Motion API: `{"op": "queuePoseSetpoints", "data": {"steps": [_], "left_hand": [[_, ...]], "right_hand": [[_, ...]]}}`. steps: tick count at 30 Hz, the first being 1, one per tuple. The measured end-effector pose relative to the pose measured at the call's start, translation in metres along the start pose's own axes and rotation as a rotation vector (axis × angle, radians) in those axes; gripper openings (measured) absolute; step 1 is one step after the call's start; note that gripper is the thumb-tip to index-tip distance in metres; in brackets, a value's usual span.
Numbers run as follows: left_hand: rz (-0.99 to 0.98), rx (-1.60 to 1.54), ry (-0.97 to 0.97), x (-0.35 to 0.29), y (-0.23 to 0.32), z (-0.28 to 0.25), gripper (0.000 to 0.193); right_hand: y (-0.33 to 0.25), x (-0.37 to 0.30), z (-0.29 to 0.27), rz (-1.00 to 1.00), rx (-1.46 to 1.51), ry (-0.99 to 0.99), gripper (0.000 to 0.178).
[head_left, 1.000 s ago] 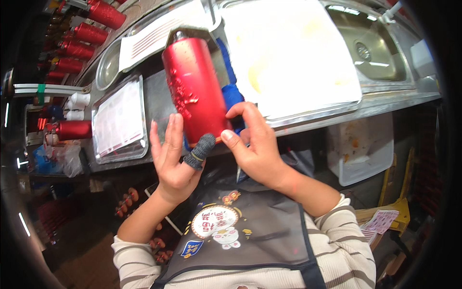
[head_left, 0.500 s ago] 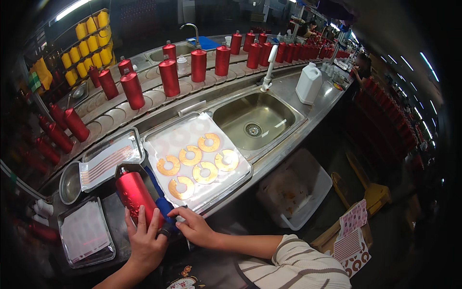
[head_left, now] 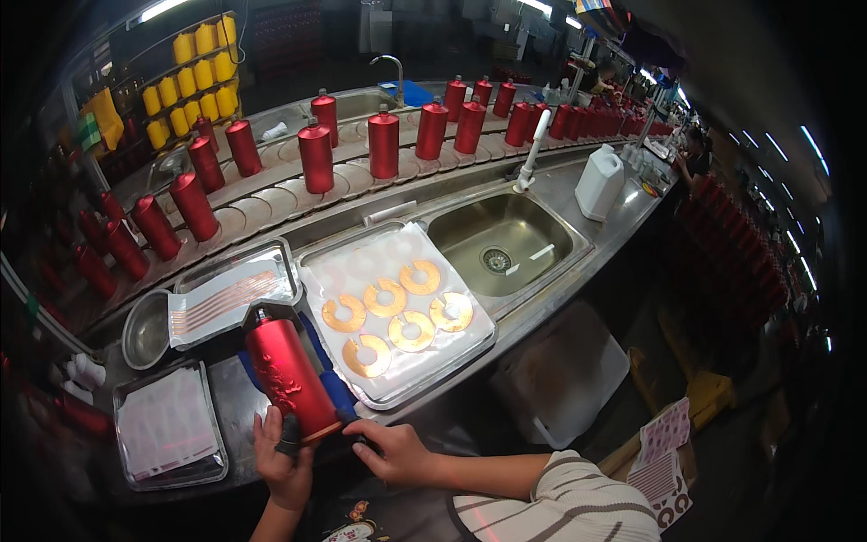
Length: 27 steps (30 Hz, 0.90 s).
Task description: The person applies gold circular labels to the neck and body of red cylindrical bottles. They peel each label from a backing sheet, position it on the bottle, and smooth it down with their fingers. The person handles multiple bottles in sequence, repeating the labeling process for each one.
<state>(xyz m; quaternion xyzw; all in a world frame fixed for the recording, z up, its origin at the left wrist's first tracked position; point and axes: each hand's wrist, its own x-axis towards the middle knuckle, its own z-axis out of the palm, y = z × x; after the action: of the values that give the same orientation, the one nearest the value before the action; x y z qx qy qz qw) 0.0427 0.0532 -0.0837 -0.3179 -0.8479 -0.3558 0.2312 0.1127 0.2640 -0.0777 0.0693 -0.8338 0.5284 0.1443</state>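
At the worktop's near edge a red bottle [head_left: 287, 378] was gripped at its base by the left hand [head_left: 282, 456] and right hand [head_left: 396, 452], no orange ring label [head_left: 395, 318] from the tray [head_left: 452, 357] seen applied yet.

Left hand [head_left: 282, 456] raised, fingers curled — right hand [head_left: 397, 452] palm-down, forearm reaching leftward

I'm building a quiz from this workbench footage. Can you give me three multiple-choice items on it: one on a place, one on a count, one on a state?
1. Where is the sink?
A. right of the tray of rings
B. left of the tray of rings
C. behind the moving belt

2. How many gold rings lie on the tray?
A. three
B. six
C. nine

3. The red canister by the hands is
A. upright
B. tilted on the counter
C. in the sink

Answers: 1 A, the basin lies right of the tray. 2 B, six rings show. 3 B, the left hand and right hand hold its base.
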Motion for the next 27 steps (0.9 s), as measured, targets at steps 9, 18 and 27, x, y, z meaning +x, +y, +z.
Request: {"op": "queuePoseSetpoints", "data": {"steps": [9, 18, 27], "left_hand": [[0.167, 0.112, -0.065, 0.024, 0.007, -0.014, 0.052], [0.113, 0.021, 0.019, 0.022, 0.002, -0.011, 0.056], [-0.021, 0.022, 0.146, 0.006, -0.015, -0.006, 0.072]], "right_hand": [[-0.008, -0.001, 0.009, -0.176, -0.053, 0.062, 0.032], [-0.032, 0.036, -0.013, -0.613, -0.406, -0.218, 0.036], [-0.059, 0.086, -0.001, -0.86, -0.612, -0.745, 0.035]]}}
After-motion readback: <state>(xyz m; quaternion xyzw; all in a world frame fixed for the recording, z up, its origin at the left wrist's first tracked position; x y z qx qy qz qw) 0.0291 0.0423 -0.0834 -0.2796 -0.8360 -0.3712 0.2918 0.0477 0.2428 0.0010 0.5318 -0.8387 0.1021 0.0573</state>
